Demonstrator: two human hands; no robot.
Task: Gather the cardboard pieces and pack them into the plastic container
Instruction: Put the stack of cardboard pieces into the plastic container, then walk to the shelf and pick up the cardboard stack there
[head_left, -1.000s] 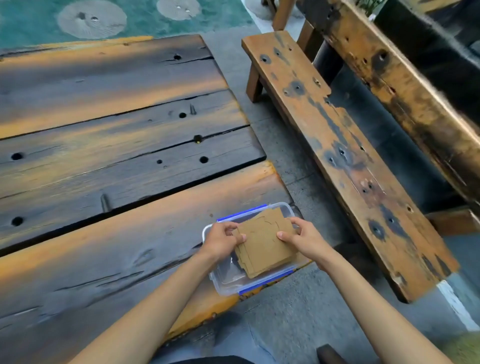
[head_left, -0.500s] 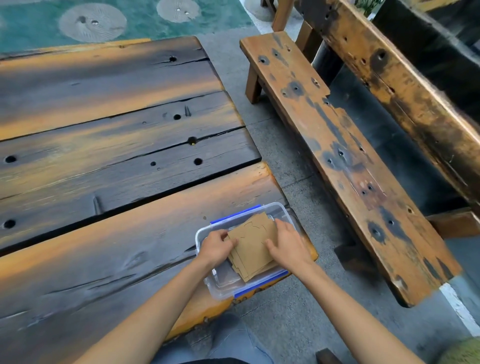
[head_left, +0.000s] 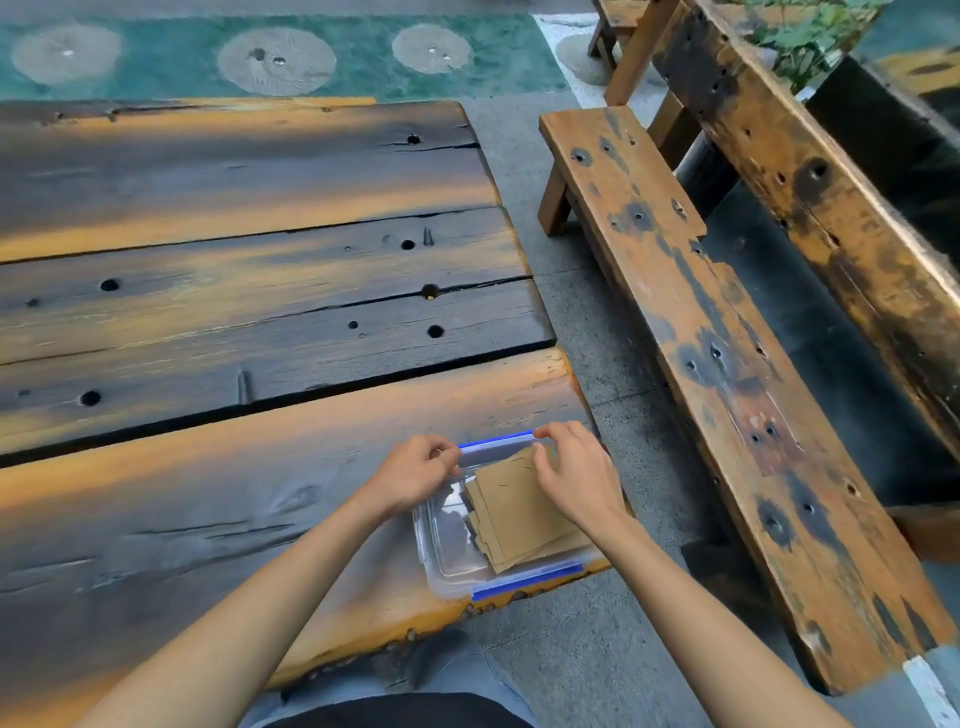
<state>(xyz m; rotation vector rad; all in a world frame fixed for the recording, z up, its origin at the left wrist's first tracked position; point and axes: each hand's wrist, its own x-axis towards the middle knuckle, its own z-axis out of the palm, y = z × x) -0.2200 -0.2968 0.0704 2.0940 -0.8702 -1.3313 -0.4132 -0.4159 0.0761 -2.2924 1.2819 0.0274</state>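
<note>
A clear plastic container (head_left: 445, 548) with blue clips stands on the near right corner of the wooden table (head_left: 234, 322). A stack of brown cardboard pieces (head_left: 519, 522) lies inside it, pushed toward its right side. My left hand (head_left: 415, 474) is at the container's far left corner, its fingers curled on the rim. My right hand (head_left: 577, 479) lies over the far end of the cardboard, fingertips at the stack's far edge by the far blue clip. The far part of the stack is hidden under that hand.
A weathered wooden bench (head_left: 727, 374) runs along the right, with a grey paved gap (head_left: 613, 364) between it and the table. The container's near edge sits close to the table's edge. Green ground with round stones (head_left: 275, 60) lies beyond the table.
The cardboard stack went from held tilted above the container to lying down inside it. Both hands moved to the container's far end. The view shifted slightly.
</note>
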